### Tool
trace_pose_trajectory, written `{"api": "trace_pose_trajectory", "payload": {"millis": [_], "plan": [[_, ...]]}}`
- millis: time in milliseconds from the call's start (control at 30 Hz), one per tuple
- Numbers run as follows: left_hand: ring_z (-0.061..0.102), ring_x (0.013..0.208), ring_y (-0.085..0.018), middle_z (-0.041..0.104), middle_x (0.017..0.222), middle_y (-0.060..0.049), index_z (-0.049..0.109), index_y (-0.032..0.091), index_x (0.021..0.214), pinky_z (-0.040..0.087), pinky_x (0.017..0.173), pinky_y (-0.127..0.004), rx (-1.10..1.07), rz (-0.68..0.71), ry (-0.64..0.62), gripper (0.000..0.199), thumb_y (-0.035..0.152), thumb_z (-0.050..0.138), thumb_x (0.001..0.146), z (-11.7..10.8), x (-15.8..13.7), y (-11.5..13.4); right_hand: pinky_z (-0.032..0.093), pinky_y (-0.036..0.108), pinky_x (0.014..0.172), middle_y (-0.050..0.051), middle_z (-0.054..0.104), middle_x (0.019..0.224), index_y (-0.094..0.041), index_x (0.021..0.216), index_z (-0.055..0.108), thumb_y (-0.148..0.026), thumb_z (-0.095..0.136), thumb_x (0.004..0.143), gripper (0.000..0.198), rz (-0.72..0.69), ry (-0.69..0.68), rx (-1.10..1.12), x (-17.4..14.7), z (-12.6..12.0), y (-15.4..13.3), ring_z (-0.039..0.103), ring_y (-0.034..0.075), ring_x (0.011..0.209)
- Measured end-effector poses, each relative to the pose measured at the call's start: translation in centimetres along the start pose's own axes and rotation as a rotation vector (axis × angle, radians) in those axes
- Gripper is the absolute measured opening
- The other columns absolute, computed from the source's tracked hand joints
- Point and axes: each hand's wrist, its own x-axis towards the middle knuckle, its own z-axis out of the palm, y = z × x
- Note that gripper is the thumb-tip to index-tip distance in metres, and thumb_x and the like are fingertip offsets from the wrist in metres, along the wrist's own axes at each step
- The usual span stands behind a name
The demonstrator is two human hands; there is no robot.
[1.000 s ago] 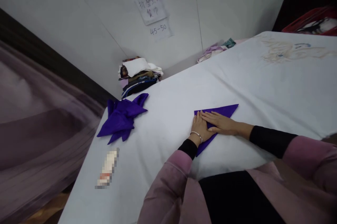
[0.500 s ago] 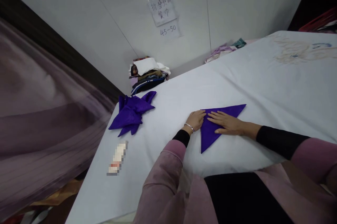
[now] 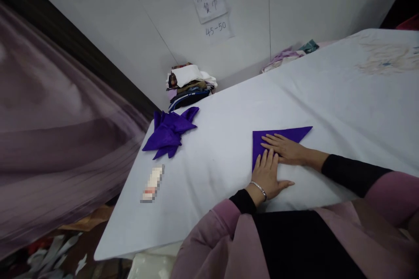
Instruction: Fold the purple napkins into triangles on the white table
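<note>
On the white table (image 3: 225, 139), we judge that the folded purple cloth (image 3: 295, 133), lying flat in front of us, could skew or let its layers creep if we push unevenly. Its visible sharp tip points right, and its long edge seems to slant from there toward our near left, mostly hidden; our right hand (image 3: 288, 149) and left hand (image 3: 266, 176) lie flat over it, fingers slightly spread, pinching nothing
</note>
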Motion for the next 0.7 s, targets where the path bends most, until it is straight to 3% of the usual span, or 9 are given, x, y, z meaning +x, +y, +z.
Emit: {"api": "trace_pose_trajectory", "payload": {"millis": [133, 267, 533, 633, 700], "plan": [[0.008, 0.144, -0.03, 0.017, 0.155, -0.018, 0.014, 0.005, 0.148, 0.018, 0.115, -0.051, 0.054, -0.084, -0.013, 0.097, 0.075, 0.027, 0.081, 0.6, -0.7, -0.3, 0.019, 0.056, 0.111, 0.009, 0.024, 0.153, -0.027, 0.146, 0.031, -0.053, 0.041, 0.09, 0.063, -0.004, 0.007, 0.01, 0.0, 0.0, 0.0, 0.02, 0.031, 0.14], [0.012, 0.143, -0.032, 0.021, 0.154, -0.019, 0.02, 0.007, 0.147, 0.017, 0.114, -0.056, 0.041, -0.122, -0.018, 0.096, 0.076, 0.028, 0.081, 0.1, -2.5, -0.7, 0.018, 0.057, 0.112, 0.005, 0.025, 0.154, -0.03, 0.146, 0.03, -0.058, 0.042, 0.089, 0.065, 0.002, 0.013, 0.037, 0.1, 0.2, 0.1, 0.02, 0.031, 0.14], [0.021, 0.141, -0.036, 0.028, 0.15, -0.021, 0.034, 0.008, 0.143, 0.023, 0.112, -0.058, 0.012, -0.208, -0.095, 0.095, 0.075, 0.044, 0.076, 1.3, -9.1, -1.7, 0.016, 0.056, 0.113, 0.003, 0.026, 0.153, -0.032, 0.146, 0.03, -0.059, 0.041, 0.089, 0.064, -0.008, 0.027, 0.062, 0.2, 0.2, 0.2, 0.019, 0.03, 0.14], [0.03, 0.138, -0.034, 0.037, 0.147, -0.02, 0.04, 0.01, 0.139, 0.033, 0.109, -0.053, -0.019, -0.195, -0.091, 0.081, 0.063, 0.053, 0.079, 1.2, -11.1, -3.0, 0.017, 0.057, 0.112, 0.004, 0.027, 0.153, -0.031, 0.146, 0.031, -0.059, 0.042, 0.088, 0.065, -0.006, 0.03, 0.069, 0.2, 0.4, 0.2, 0.02, 0.031, 0.14], [0.032, 0.137, -0.031, 0.042, 0.144, -0.017, 0.043, 0.012, 0.136, 0.037, 0.107, -0.051, -0.058, -0.185, 0.009, 0.065, 0.05, 0.053, 0.084, 0.1, -11.4, -4.0, 0.017, 0.058, 0.112, 0.006, 0.027, 0.153, -0.03, 0.146, 0.032, -0.059, 0.042, 0.088, 0.066, -0.007, 0.019, 0.069, 0.3, 0.5, 0.3, 0.019, 0.031, 0.14]]}}
